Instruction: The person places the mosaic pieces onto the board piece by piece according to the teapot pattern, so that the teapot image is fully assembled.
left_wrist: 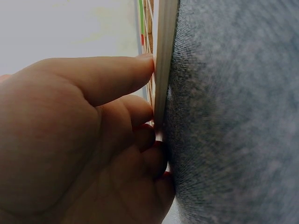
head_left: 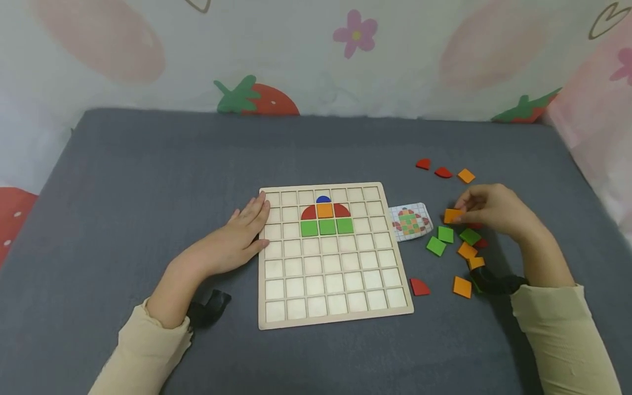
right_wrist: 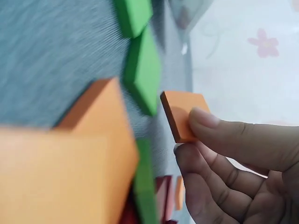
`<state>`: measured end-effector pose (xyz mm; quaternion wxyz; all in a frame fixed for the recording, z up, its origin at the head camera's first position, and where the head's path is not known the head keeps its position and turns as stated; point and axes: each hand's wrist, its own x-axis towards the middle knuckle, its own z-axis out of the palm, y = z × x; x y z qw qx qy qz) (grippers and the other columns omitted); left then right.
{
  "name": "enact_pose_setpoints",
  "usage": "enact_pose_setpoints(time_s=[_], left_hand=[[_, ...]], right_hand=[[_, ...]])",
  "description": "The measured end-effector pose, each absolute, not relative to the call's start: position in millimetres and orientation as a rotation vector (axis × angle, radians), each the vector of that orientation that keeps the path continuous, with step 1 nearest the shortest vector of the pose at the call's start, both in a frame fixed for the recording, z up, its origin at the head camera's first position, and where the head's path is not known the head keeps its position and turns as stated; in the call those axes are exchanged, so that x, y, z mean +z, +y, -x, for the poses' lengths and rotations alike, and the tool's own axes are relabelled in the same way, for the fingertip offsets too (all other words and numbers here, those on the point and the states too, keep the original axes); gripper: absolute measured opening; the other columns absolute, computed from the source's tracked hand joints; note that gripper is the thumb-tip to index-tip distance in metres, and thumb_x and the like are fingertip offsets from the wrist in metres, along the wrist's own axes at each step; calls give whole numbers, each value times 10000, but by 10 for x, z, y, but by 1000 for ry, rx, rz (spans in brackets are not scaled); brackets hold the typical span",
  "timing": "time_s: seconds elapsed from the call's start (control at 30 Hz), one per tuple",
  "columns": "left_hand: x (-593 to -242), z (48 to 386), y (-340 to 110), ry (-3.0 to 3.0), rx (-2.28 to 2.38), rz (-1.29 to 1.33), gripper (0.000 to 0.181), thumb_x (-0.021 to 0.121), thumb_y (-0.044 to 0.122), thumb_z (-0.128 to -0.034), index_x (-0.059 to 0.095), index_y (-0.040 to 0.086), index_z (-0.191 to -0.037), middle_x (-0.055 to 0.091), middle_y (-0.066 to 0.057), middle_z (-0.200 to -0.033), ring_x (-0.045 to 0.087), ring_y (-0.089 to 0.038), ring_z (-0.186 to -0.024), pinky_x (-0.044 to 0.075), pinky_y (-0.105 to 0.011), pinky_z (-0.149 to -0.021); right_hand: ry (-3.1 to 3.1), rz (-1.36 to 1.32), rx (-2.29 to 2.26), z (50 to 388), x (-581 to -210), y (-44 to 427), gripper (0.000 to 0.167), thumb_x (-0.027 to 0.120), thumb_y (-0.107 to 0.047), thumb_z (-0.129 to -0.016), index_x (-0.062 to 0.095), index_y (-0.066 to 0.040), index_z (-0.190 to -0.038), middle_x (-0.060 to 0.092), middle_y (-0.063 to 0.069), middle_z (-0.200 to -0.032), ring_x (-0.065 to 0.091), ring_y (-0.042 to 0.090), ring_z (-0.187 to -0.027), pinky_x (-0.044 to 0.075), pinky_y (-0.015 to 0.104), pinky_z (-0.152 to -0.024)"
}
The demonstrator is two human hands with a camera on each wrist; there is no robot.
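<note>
My right hand [head_left: 494,208] pinches an orange square tile [right_wrist: 180,114] between thumb and fingers, above the loose pieces on the right. Fingers of my left hand [head_left: 237,236] rest on the left edge of a wooden grid board [head_left: 336,321]; the left wrist view shows the thumb touching the board's rim [left_wrist: 163,60]. Set in the board's upper cells are a blue half-round piece [head_left: 323,199], an orange square [head_left: 325,210] between two red quarter-rounds [head_left: 308,212], and a row of green squares [head_left: 327,226] below them.
Beside the board's right edge lies a pattern card [head_left: 412,221], partly covered by it. Loose green squares [head_left: 436,246], orange squares [head_left: 462,287] and red quarter-rounds [head_left: 419,287] are scattered to the right on the grey cloth [head_left: 163,164]. A printed curtain [head_left: 395,66] hangs behind.
</note>
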<state>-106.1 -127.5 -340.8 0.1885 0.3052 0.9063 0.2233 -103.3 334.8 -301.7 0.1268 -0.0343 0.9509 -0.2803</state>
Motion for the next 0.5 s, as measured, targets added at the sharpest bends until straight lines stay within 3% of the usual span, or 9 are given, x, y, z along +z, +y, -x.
enact_pose_setpoints(time_s=[0.27,0.5], left_hand=[[-3366,1064,-1260,2553,606,-869,667,452,195,-1004,66,-72,-1478,-73,-200,-1553,-41,-323,-1425,60,-522,-1115],[-3369,1055,-1260,2560,603,-874,663,450,188,-1004,68,-79,-1475,-68,-211,-1550,-35,-333,-1424,66,-525,-1114]], right_hand=[[2842,162,-947,1012,-2917,3242,209,711,-142,-855,647,7,-986,643,98,-876,613,136,-743,479,210,-641],[2824,183,-1029,1024,-2823,3020,196,724,-125,-841,645,3,-967,634,93,-871,619,148,-750,502,234,-652]])
